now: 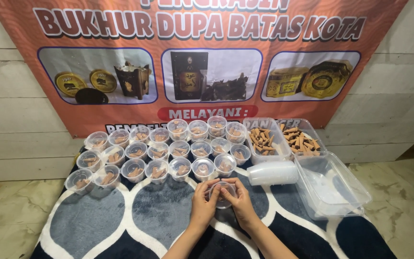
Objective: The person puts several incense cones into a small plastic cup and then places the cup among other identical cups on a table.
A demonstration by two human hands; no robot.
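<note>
Both my hands meet over a small clear plastic cup with a lid, held just above the patterned rug. My left hand grips its left side, my right hand its right side, with fingertips pressing on the rim. Brown cone-shaped pieces show faintly inside. Just beyond my hands stand several rows of similar small cups, each with brown pieces in it.
Two clear rectangular tubs of brown cones stand at the back right. A stack of empty cups lies on its side beside a larger clear tub. An orange banner hangs on the wooden wall. The blue and grey rug lies on a tiled floor.
</note>
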